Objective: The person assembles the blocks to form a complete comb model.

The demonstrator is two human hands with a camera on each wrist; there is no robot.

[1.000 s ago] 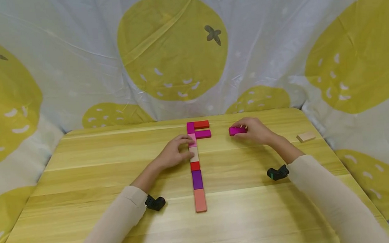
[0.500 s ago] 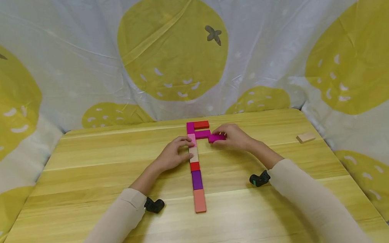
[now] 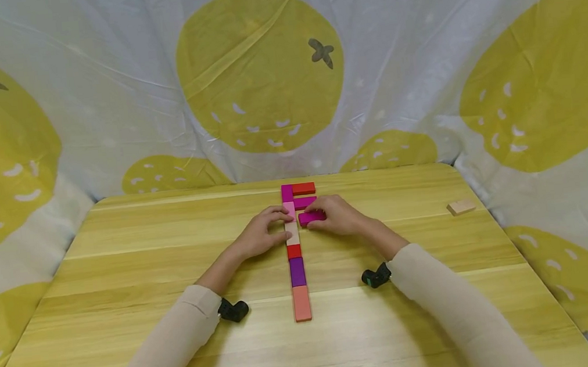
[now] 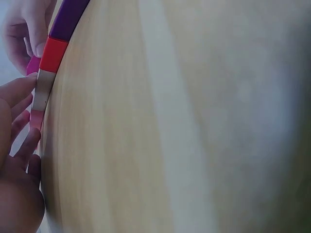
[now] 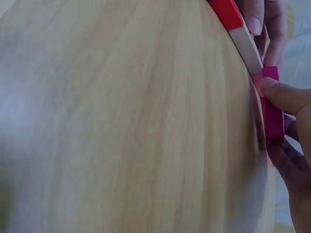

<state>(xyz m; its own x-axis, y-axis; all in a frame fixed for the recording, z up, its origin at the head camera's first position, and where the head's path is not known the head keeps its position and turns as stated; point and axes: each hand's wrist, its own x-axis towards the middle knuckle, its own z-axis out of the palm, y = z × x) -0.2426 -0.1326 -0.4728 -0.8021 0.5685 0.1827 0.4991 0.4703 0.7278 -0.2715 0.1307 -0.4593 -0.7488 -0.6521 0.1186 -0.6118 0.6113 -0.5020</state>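
Observation:
My right hand (image 3: 337, 214) pinches a magenta wooden block (image 3: 306, 220) between thumb and fingers, just right of a column of blocks. In the right wrist view the thumb lies on the near face of that magenta block (image 5: 274, 116). My left hand (image 3: 261, 233) rests against the column from the left, fingertips on a pink block (image 3: 289, 207) and thumb on a beige block (image 3: 291, 230). Below these lie a red block (image 3: 293, 252), a purple block (image 3: 297, 272) and a coral block (image 3: 301, 304).
At the column's far end is a magenta block (image 3: 286, 193). A red block (image 3: 303, 189) and another magenta block (image 3: 303, 203) extend rightward from the column. A loose beige block (image 3: 461, 208) lies near the right edge of the wooden table (image 3: 139, 278). A patterned cloth (image 3: 395, 81) hangs behind.
My right hand has carried the magenta block leftward and slightly nearer, from well right of the column to close beside it. The left hand has stayed almost still.

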